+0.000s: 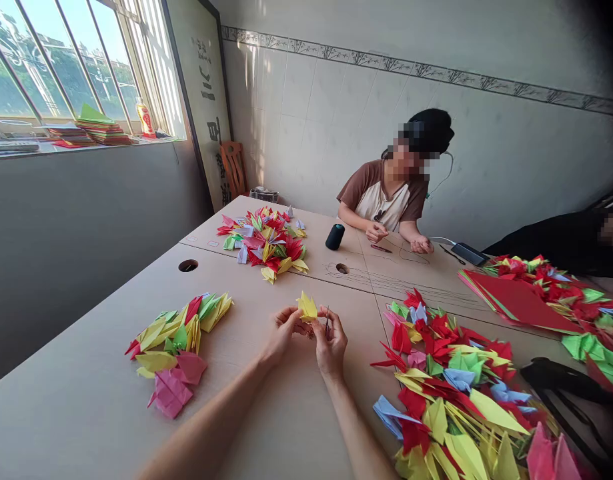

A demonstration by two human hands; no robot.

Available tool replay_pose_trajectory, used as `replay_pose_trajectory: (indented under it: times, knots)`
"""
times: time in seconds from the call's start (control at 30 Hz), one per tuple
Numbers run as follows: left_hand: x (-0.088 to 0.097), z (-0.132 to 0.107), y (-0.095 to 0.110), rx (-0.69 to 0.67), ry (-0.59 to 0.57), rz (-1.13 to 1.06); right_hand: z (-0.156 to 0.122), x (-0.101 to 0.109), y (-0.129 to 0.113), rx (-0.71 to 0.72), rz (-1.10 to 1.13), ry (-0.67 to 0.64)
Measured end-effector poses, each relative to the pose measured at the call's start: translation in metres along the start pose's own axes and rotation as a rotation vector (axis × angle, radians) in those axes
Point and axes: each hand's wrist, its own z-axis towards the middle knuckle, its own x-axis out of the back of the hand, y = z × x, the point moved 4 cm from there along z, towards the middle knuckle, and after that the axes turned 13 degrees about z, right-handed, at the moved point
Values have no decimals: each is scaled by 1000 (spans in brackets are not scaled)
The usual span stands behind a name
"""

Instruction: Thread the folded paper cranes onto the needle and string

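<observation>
Head view: a beige table [71, 400] bore heaps of folded paper cranes [449, 393]. Above the table, between the closely held hands, the left hand [282, 335] pinched a yellow paper crane [307, 307] at its base; the right hand [331, 343] pinched a thin dark pin [327, 323] beside it.

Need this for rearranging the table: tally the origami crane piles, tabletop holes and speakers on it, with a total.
Origami crane piles: 4
Tabletop holes: 2
Black cylindrical speaker: 1
Total: 7
</observation>
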Motion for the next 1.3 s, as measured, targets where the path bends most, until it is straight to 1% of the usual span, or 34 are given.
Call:
replay_pose_trajectory:
  times: [0.07, 0.17, 0.27, 0.47, 0.53, 0.73, 0.9, 0.97, 1.1, 1.2, 1.3]
  knots:
    - [-2, -1, 2, -5, -30, 23, 0, 0, 3, -6, -7, -1]
    - [-4, -2, 2, -2, -53, 37, 0, 1, 4, -2, -15, 31]
    - [-4, -2, 1, 10, -53, 64, 1, 2, 2, 15, -38, 48]
    - [-6, -2, 2, -48, -70, 139, 1, 4, 2, 96, -115, 68]
    - [-6, -2, 1, -43, -61, 144, 1, 3, 5, 118, -142, 45]
    - [-4, 1, -7, -37, -21, 130, 2, 0, 5, 205, -270, -80]
    - [-3, 0, -4, -5, -14, 122, 2, -2, 0, 239, -282, -111]
    - [-2, -1, -2, 21, -7, 117, 1, -2, 0, 228, -260, -87]
    - [-3, -2, -2, 58, -8, 97, -1, 1, 5, 133, -177, -19]
    - [-3, -2, -4, 61, -12, 84, -1, 1, 8, 102, -174, -32]
    - [-3, -1, -6, 62, -12, 66, 0, 1, 7, 99, -192, -40]
